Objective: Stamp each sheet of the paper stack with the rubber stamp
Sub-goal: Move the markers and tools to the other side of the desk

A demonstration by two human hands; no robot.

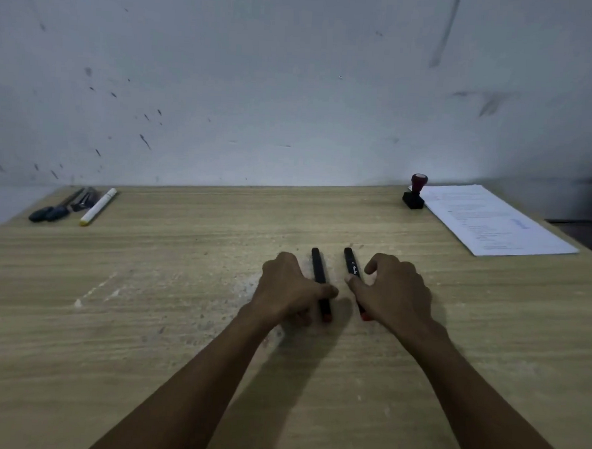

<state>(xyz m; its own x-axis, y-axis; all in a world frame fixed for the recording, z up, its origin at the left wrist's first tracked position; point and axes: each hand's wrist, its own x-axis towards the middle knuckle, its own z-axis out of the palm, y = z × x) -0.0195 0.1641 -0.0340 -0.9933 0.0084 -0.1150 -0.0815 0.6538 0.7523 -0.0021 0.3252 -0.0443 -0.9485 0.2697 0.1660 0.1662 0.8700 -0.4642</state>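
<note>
Spanning view: scuffed wooden desk (145, 319), stained white wall (261, 68) behind.

The left hand (289, 287) covers the middle of one black marker (320, 277), and the right hand (399, 291) hides the near half of the other marker (351, 263); whether either is gripped or only touched cannot be told. Print on the paper (493, 222) is too small to read. The dark tools (60, 207) far left blur together, so their kind is unclear. The counter (145, 319) is cut off at the left, right and near edges, and both forearms at the bottom.
</note>
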